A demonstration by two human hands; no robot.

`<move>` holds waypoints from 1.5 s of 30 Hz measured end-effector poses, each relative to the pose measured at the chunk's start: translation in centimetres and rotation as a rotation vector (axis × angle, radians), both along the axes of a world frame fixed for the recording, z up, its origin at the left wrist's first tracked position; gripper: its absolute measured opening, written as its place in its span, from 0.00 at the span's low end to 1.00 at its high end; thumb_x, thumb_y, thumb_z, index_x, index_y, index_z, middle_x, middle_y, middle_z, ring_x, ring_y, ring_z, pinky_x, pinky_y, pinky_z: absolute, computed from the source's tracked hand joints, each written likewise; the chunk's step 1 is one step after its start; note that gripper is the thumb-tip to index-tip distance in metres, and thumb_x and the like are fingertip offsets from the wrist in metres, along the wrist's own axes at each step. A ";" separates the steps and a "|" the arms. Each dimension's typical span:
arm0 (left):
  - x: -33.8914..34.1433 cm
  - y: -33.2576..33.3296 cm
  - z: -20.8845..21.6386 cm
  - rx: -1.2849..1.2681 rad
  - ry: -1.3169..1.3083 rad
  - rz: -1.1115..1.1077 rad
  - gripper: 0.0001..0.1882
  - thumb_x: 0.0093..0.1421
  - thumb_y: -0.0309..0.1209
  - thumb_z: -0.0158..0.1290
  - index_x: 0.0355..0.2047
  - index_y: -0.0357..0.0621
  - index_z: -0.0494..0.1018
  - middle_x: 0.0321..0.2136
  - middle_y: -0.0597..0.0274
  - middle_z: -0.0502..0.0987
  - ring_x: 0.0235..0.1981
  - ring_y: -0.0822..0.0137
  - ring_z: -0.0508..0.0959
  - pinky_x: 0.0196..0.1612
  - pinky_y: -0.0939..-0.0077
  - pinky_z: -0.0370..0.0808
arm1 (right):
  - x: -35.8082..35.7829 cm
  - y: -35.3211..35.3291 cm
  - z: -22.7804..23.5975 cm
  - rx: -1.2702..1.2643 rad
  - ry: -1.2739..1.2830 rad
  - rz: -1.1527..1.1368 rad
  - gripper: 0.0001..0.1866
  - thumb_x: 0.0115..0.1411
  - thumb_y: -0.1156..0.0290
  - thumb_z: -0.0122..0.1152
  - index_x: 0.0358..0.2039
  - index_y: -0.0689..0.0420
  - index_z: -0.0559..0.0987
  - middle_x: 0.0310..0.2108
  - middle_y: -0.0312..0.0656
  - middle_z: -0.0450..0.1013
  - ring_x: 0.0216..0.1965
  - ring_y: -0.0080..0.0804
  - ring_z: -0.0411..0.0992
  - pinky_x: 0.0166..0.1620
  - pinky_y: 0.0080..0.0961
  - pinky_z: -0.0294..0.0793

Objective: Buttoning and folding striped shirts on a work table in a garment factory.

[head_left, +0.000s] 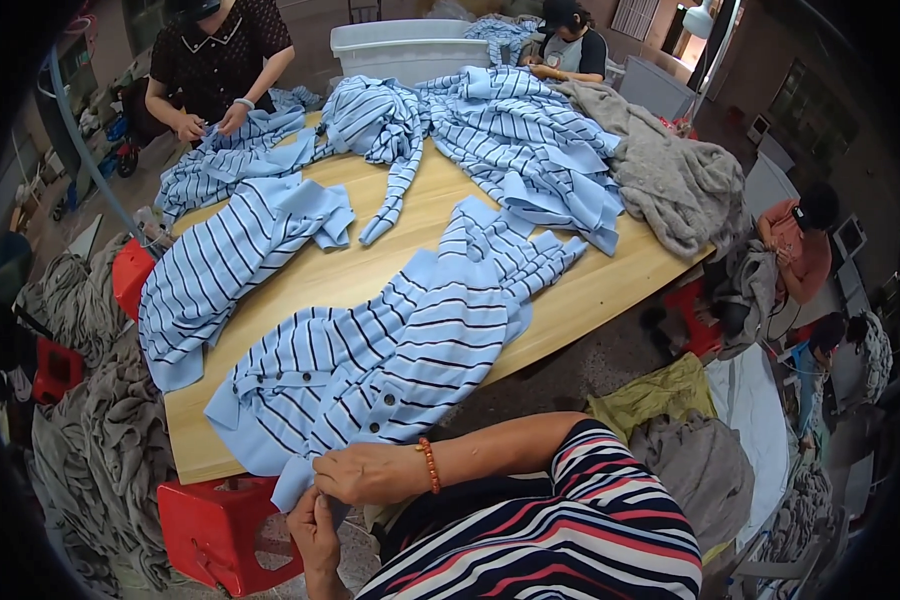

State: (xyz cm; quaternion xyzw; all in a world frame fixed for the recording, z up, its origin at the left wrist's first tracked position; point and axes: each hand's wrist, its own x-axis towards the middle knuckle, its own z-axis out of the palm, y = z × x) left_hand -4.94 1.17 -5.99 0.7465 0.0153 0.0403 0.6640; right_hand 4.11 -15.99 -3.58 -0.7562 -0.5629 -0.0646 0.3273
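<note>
A light blue knit cardigan (440,340) with dark stripes and dark buttons lies across the near part of the table, its lower corner drawn over the edge toward me. My right hand (370,472), with a beaded bracelet at the wrist, is closed on the plain blue band at that corner. Just below it, my left hand (315,535) pinches the same band, fingertips close to the right hand's. Whether a small tool is between the fingers is too small to make out. To the left, another striped garment (225,265) lies folded over the table's edge.
The wooden table (410,225) bears more striped garments (520,125) and a grey knit pile (670,165). A red stool (210,535) stands below its near left corner. Grey knits (100,450) heap at left. Across the table, a person (220,60) handles striped fabric; others sit farther off.
</note>
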 end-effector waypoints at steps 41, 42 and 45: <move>-0.5 -0.9 -2.6 0.571 -0.286 0.224 0.05 0.53 0.21 0.55 0.31 0.40 0.75 0.24 0.54 0.77 0.25 0.55 0.77 0.29 0.68 0.71 | 1.3 0.5 -2.4 -0.136 0.368 0.046 0.09 0.49 0.71 0.57 0.25 0.65 0.76 0.30 0.54 0.72 0.33 0.52 0.74 0.38 0.41 0.73; -0.6 -0.9 -2.9 0.586 -0.237 0.249 0.05 0.53 0.24 0.56 0.31 0.41 0.76 0.23 0.54 0.76 0.23 0.55 0.76 0.26 0.69 0.69 | 1.2 0.6 -2.7 -0.136 0.370 0.062 0.09 0.49 0.72 0.57 0.26 0.65 0.76 0.30 0.55 0.73 0.34 0.53 0.74 0.38 0.41 0.73; -0.4 -0.6 -3.1 0.589 -0.150 0.272 0.04 0.54 0.29 0.57 0.30 0.43 0.77 0.22 0.55 0.76 0.23 0.56 0.76 0.27 0.67 0.69 | 1.4 0.4 -2.1 -0.226 0.400 0.053 0.08 0.49 0.73 0.55 0.27 0.65 0.77 0.32 0.56 0.73 0.34 0.54 0.74 0.38 0.41 0.74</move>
